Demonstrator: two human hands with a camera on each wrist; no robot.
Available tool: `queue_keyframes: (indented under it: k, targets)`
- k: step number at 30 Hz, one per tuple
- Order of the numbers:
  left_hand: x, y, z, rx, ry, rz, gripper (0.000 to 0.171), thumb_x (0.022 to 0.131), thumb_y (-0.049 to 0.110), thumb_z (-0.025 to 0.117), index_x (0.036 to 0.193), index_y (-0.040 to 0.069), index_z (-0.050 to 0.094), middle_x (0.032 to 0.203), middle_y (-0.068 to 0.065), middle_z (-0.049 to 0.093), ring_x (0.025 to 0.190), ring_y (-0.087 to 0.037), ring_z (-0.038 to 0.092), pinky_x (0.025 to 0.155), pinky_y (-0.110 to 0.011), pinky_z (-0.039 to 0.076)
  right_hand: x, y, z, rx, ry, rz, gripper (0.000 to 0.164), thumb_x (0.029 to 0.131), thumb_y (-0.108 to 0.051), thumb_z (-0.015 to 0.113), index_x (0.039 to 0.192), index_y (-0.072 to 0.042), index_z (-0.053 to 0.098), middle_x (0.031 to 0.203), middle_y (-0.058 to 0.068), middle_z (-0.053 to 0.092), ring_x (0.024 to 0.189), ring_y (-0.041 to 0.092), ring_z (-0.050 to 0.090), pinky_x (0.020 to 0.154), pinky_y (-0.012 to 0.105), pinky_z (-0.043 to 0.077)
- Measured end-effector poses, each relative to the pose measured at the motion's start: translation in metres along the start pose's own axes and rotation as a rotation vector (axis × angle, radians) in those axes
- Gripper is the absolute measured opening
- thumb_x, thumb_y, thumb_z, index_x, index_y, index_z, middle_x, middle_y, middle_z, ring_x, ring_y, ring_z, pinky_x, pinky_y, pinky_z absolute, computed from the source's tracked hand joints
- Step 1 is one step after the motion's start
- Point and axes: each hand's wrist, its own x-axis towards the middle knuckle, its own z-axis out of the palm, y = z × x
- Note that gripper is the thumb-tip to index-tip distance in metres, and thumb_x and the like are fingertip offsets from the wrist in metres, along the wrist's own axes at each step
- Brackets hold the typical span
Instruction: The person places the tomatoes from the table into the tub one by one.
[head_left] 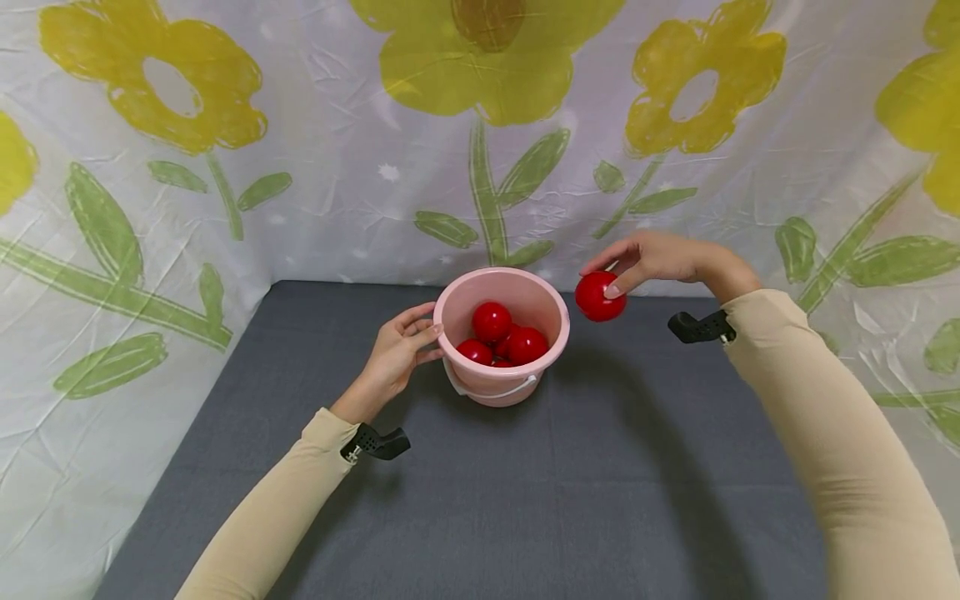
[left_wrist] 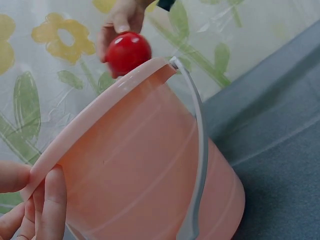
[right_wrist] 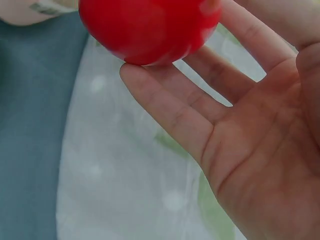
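Note:
A pink bucket [head_left: 501, 385] with a pale handle [left_wrist: 201, 150] stands toward the back of the table, several red balls [head_left: 492, 322] inside it. My left hand [head_left: 396, 354] pinches its rim at the left side, thumb on one face and fingers on the other, as the left wrist view shows up close. Just right of the bucket, at about rim height, my right hand [head_left: 660, 257] holds another shiny red ball [head_left: 600, 297] between thumb and fingertips. In the right wrist view the fingers [right_wrist: 170, 107] reach under that ball, with the palm away from it.
A dark grey cloth [head_left: 480, 517] covers the table. Right behind its back edge hangs a pale curtain [head_left: 337, 167] printed with yellow flowers. Each forearm wears a black wrist mount [head_left: 382, 443] over a beige sleeve [head_left: 262, 517].

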Motion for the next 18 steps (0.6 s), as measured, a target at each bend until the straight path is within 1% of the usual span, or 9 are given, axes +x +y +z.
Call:
queue_keyframes:
  k: [5, 8, 13, 18]
  targets:
    - [0.0, 0.0, 0.0, 0.017, -0.004, 0.002, 0.054, 0.096, 0.005, 0.063, 0.146, 0.006, 0.044, 0.093, 0.003, 0.06, 0.079, -0.005, 0.066, 0.07, -0.023, 0.062, 0.019, -0.021, 0.004, -0.01, -0.015, -0.008, 0.049, 0.089, -0.02, 0.073, 0.136, -0.015, 0.061, 0.132, 0.01, 0.064, 0.116, 0.025, 0.061, 0.091, 0.038, 0.06]
    - [-0.001, 0.001, 0.0, 0.025, -0.003, 0.002, 0.053, 0.096, 0.006, 0.062, 0.146, 0.006, 0.044, 0.092, 0.003, 0.06, 0.079, -0.005, 0.066, 0.07, -0.022, 0.062, 0.033, -0.03, 0.009, -0.003, -0.04, -0.035, 0.048, 0.088, -0.019, 0.073, 0.135, -0.015, 0.061, 0.132, 0.009, 0.064, 0.117, 0.026, 0.061, 0.092, 0.039, 0.059]
    - [0.0, 0.0, -0.001, 0.019, -0.006, 0.004, 0.054, 0.096, 0.007, 0.064, 0.146, 0.005, 0.044, 0.095, 0.002, 0.06, 0.079, -0.004, 0.066, 0.07, -0.022, 0.062, 0.058, -0.042, 0.02, -0.026, -0.093, -0.086, 0.048, 0.089, -0.018, 0.071, 0.136, -0.014, 0.061, 0.133, 0.008, 0.063, 0.121, 0.027, 0.058, 0.093, 0.039, 0.059]
    - [0.001, -0.001, -0.001, -0.004, -0.02, 0.011, 0.053, 0.096, 0.004, 0.062, 0.146, 0.004, 0.044, 0.098, 0.0, 0.062, 0.08, -0.004, 0.066, 0.069, -0.021, 0.062, 0.076, -0.052, 0.033, -0.03, -0.139, -0.086, 0.047, 0.089, -0.017, 0.071, 0.135, -0.017, 0.062, 0.135, 0.007, 0.062, 0.122, 0.026, 0.058, 0.096, 0.04, 0.058]
